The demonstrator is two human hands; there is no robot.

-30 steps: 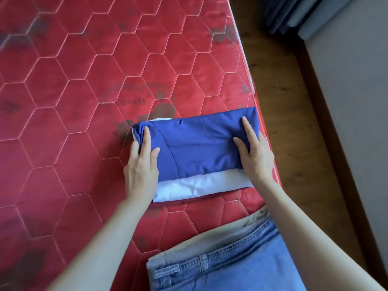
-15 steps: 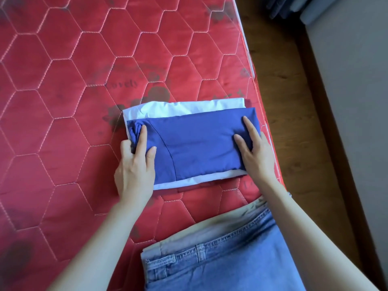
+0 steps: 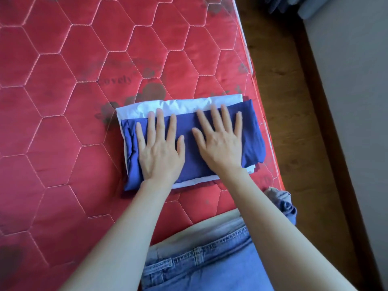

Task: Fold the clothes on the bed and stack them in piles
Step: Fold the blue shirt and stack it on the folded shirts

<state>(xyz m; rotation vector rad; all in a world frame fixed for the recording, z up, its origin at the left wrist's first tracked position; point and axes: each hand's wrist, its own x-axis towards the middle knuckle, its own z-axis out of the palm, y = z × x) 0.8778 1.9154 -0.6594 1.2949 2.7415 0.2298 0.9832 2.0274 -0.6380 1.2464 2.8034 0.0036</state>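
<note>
Bed [image 3: 63,101] fills most of the view: bare red mattress w/ quilted hexagon stitching in pale thread, dark smudgy flower prints and a faint printed word near the middle. Its right edge runs diagonally down the frame, w/ a white trim strip along it at the far end.

Folded blue garment [image 3: 189,131] lies near that right edge, on top of a folded white garment [image 3: 178,106] whose fabric shows along the far side, left side and near edge. Left hand [image 3: 159,152] rests flat on the blue cloth, fingers straight and spread, gripping nothing. Right hand [image 3: 220,141] lies flat just beside it, also spread, fingertips slightly blurred.

Nearer the person, folded jeans [image 3: 199,259] sit at the bed's near edge, waistband and belt loops showing, well apart from the blue pile; a paler fabric layer shows along their far side.

Right of the bed: brown wood floor [image 3: 283,80], then a grey wall [image 3: 357,101]. Dark curtain folds at the far top right.
</note>
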